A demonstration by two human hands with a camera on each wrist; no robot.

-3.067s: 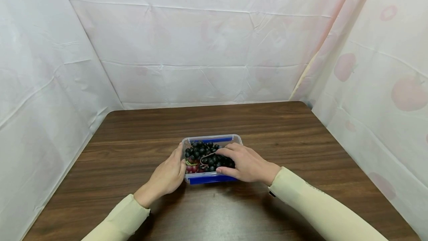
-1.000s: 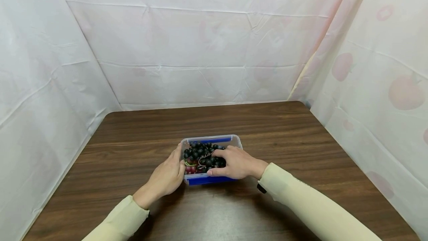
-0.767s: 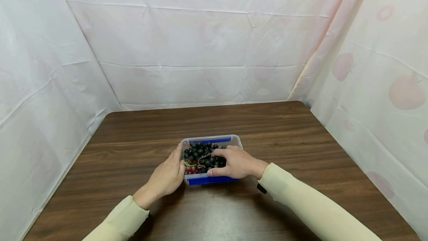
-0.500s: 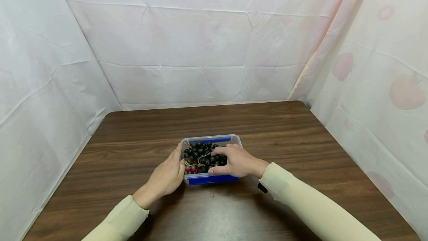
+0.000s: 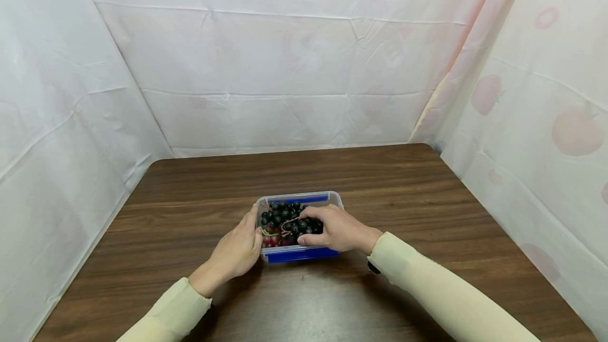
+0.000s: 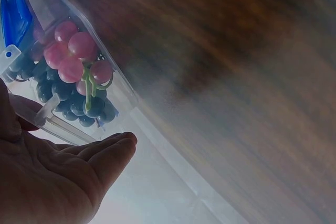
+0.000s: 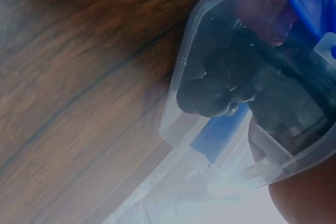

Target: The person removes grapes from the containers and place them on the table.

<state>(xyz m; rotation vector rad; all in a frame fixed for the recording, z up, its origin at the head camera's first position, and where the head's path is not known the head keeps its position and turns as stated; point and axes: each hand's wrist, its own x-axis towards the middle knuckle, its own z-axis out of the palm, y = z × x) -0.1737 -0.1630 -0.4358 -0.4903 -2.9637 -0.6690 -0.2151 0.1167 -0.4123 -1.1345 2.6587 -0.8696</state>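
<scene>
While left fingers [image 6: 113, 156] touch the box [image 5: 304, 254] — straight — right fingers [image 5: 315, 212] grasp dark grapes [image 5: 304, 225].

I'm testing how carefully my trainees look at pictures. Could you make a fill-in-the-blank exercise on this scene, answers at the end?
1. Of the left hand and the right hand, the one reaching among the black grapes is the ____ hand.
2. The other grapes in the container are coloured ____.
3. The flaps on the container's long sides are coloured ____.
4. The table is coloured ____.

Missing words: right; red; blue; brown.
</scene>
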